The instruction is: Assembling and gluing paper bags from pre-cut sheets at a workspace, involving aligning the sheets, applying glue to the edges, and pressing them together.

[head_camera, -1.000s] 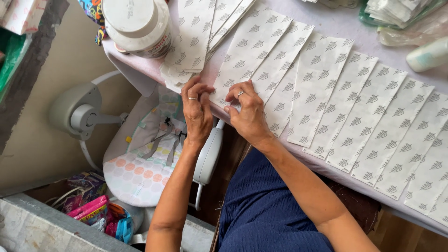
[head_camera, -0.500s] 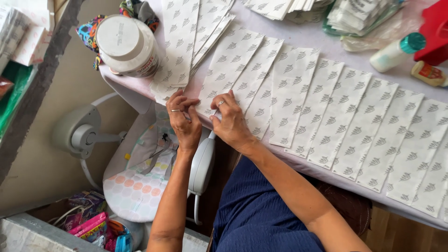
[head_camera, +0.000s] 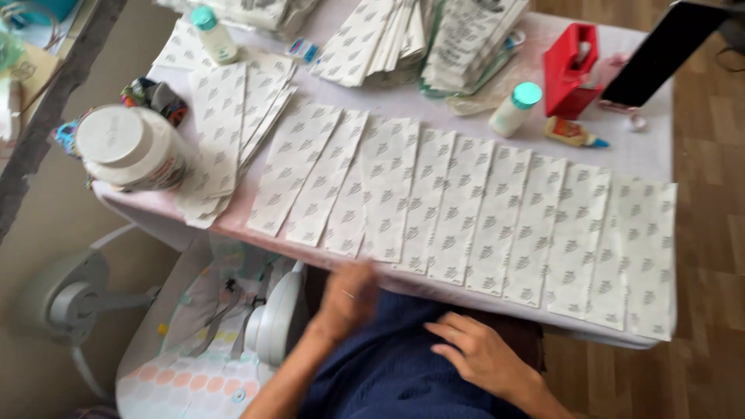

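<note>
Head view: both hands below the desk (head_camera: 466,116) edge.
Left hand (head_camera: 349,299): blurred; fingers' state unclear.
Right hand (head_camera: 473,353): fingers spread, empty, on lap.
Advice: lift each paper strip (head_camera: 388,190) by its near end, keeping the row's overlap even.

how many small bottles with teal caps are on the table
2: one teal-capped bottle stands at the table's far left corner, the other near the red box. More may hide behind the stacks.

White patterned paper strips (head_camera: 466,209) are laid flat, side by side and overlapping, along the table's near edge.
</note>
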